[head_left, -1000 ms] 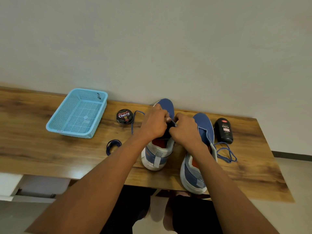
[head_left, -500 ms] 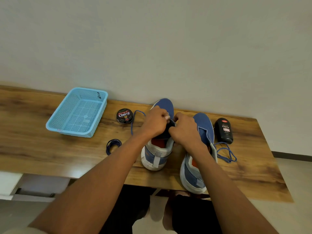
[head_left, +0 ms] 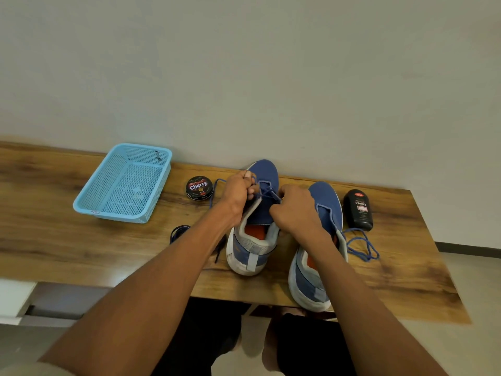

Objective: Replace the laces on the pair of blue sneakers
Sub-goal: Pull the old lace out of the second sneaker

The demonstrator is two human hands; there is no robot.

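Observation:
Two blue sneakers stand side by side on the wooden table (head_left: 81,240), toes toward the wall. Over the left sneaker (head_left: 254,240), my left hand (head_left: 238,194) pinches its blue lace (head_left: 264,187) near the upper eyelets. My right hand (head_left: 295,210) grips the other strand of that lace at the tongue. The right sneaker (head_left: 322,213) sits under my right forearm; its loose blue lace (head_left: 363,245) trails onto the table at the right. A coiled dark lace (head_left: 177,232) lies left of the shoes, partly hidden by my left arm.
A light blue plastic basket (head_left: 122,185) stands at the back left. A round black polish tin (head_left: 199,188) sits beside the left sneaker, and a black polish bottle (head_left: 359,210) lies right of the right sneaker. The table's near edge runs just below the heels.
My hands have drawn slightly apart over the left sneaker, pulling the lace taut and baring its tongue. The shoes have not moved.

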